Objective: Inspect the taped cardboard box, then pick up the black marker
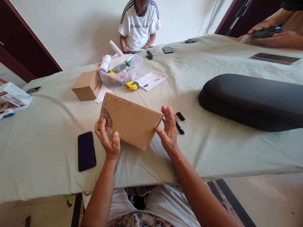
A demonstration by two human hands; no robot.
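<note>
A brown cardboard box is tilted above the table, between my two hands. Black scribbled circles and short dark strokes mark its left end and upper edge. My left hand grips the lower left corner, thumb in front and the other fingers round the side. At the right end, my right hand holds the edge with thumb and fingertips, its other fingers raised. Just beyond that hand lie a black marker and its separate black cap.
Left of me is a dark phone. Behind the box stand another cardboard box, a filled plastic basin and a yellow tape measure. A black case lies right. A person sits opposite; another person's hands hold a device.
</note>
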